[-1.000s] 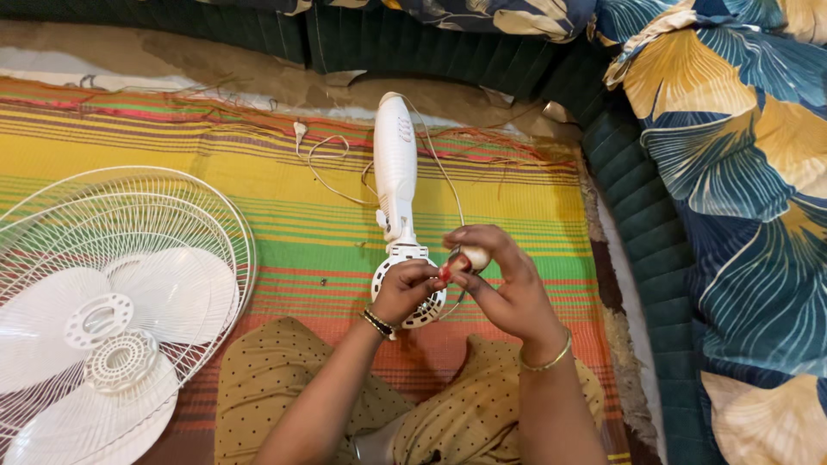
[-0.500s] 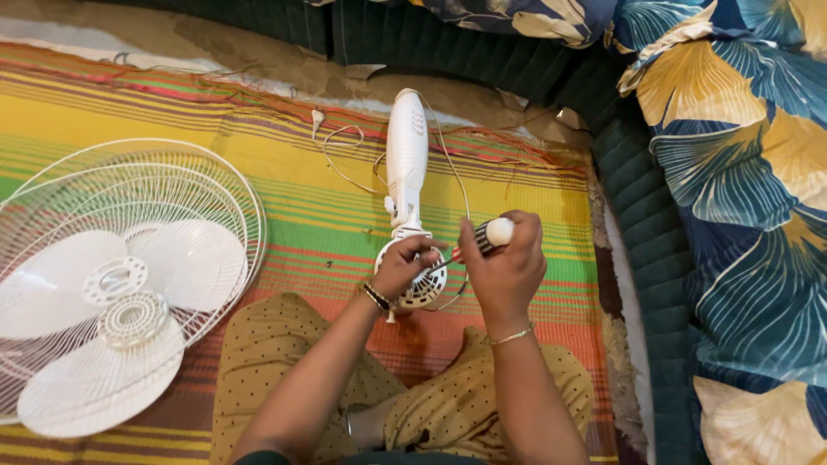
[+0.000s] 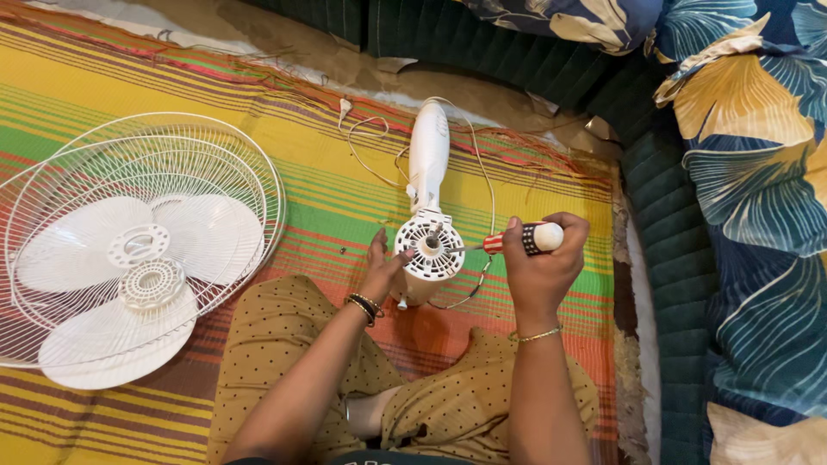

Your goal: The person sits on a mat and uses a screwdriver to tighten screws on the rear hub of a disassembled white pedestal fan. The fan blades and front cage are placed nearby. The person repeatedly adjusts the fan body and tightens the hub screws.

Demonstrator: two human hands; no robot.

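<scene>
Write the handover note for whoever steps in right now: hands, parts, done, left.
Left hand: steadies the white fan motor housing, its stand lying on the striped mat.
Right hand: grips a red-handled screwdriver, tip at the housing's round vented face.
Done: wire grille and fan blades are off, lying to the left.
Left: the screw under the tip; whether it is loose cannot be told.

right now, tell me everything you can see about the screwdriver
The screwdriver has a thick handle striped red and black with a rounded white end, plastic by the look of it, and a thin metal shaft. It lies nearly level, the tip pointing at the round vented face of the white fan motor housing. The right hand is wrapped around the handle; the left hand rests against the housing's side. Whether the tip sits in a screw cannot be made out.
</scene>
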